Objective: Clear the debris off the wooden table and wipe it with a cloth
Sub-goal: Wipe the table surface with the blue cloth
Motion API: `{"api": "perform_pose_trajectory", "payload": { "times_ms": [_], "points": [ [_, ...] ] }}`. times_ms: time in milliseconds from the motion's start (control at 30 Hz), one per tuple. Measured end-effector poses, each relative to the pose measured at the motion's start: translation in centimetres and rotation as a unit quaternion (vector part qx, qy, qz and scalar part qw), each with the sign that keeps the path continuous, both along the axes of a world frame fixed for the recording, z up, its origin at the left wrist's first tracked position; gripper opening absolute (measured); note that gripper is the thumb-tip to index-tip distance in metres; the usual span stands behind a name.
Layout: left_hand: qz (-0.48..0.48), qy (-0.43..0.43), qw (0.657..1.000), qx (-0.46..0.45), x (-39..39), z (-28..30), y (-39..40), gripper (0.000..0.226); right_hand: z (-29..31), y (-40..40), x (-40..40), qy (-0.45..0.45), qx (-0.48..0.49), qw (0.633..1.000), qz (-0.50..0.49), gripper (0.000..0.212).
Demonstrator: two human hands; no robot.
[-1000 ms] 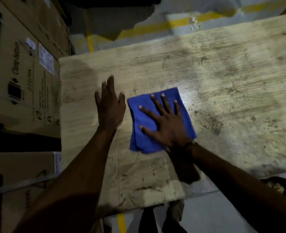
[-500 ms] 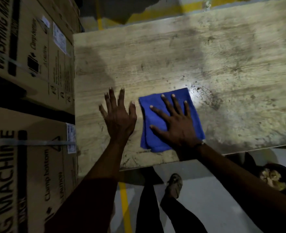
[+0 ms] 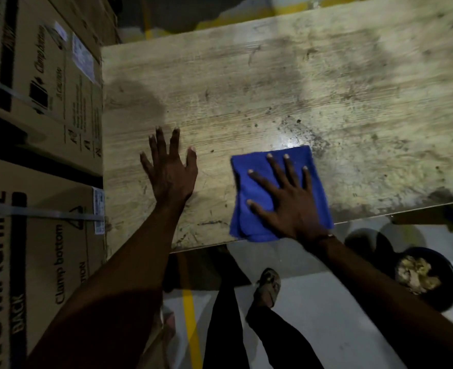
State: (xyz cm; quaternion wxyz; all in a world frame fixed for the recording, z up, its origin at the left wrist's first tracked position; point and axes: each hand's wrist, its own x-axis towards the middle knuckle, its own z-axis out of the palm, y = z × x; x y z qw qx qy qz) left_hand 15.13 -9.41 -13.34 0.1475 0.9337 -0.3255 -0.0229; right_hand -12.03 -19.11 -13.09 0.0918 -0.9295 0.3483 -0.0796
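Observation:
A folded blue cloth (image 3: 317,179) lies on the worn wooden table (image 3: 273,89) at its near edge. My right hand (image 3: 284,201) presses flat on the cloth with fingers spread. To the left of it, apart from the cloth, my left hand (image 3: 170,169) rests flat on the bare wood with straight fingers. Dark specks and stains mark the tabletop beyond the cloth.
Stacked cardboard washing-machine boxes (image 3: 38,129) stand tight against the table's left side. A dark bin (image 3: 425,278) holding crumpled scraps sits on the floor at the lower right. My legs and a sandalled foot (image 3: 269,286) are below the table edge, near a yellow floor line (image 3: 192,323).
My right hand has slid the cloth to the right along the near edge, away from my left hand. The view has shifted so the table edge and floor show more.

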Motion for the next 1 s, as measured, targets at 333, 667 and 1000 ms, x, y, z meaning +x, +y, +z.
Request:
{"api": "perform_pose_trajectory", "payload": {
  "times_ms": [333, 667, 1000],
  "points": [
    [0.039, -0.033, 0.999, 0.006, -3.5, -1.2, -0.9, 0.061, -0.2, -4.2, 0.3, -0.001, -0.006, 0.998, -0.066, 0.073],
    [-0.140, 0.003, 0.990, -0.019, -11.3, -0.7, -10.7, 0.063, 0.8, -11.9, -7.6, 0.032, -0.004, 0.990, -0.140, 0.072],
    [-0.087, 0.005, 0.996, -0.021, -8.4, -0.3, -15.1, 0.062, -0.1, -11.0, -10.3, 0.023, -0.015, 0.999, -0.022, 0.070]
  ]
}}
